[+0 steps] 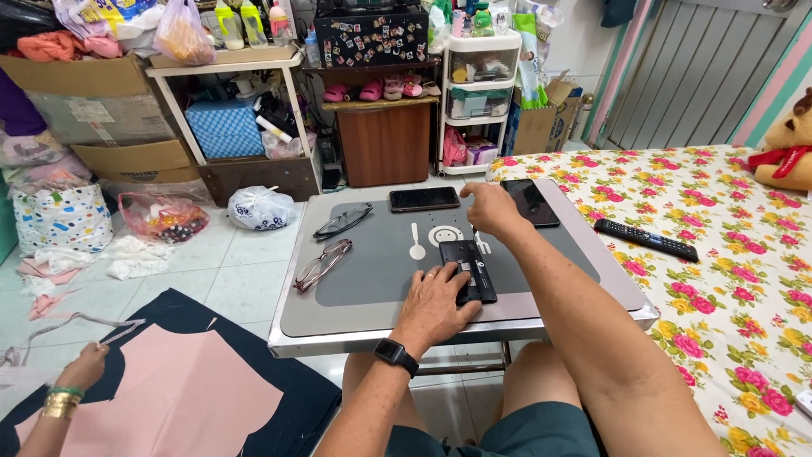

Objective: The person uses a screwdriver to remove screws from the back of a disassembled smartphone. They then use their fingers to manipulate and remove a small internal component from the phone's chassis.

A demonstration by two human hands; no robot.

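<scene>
My left hand (437, 303) rests on the near part of a small grey tray table (372, 279), its fingers holding down a black phone (466, 268) that lies with its back cover off. My right hand (491, 210) hovers further back with fingers bunched, between a dark phone (424, 199) and a second dark phone (529, 202). I cannot tell whether it pinches anything. A black watch sits on my left wrist.
Two pairs of glasses (342, 221) (322, 264) lie on the table's left side. A remote control (645, 239) lies on the flowered bedspread (719, 279) at right. Another person's hand (83, 371) works on pink fabric (190, 398) on the floor. Shelves and boxes line the far wall.
</scene>
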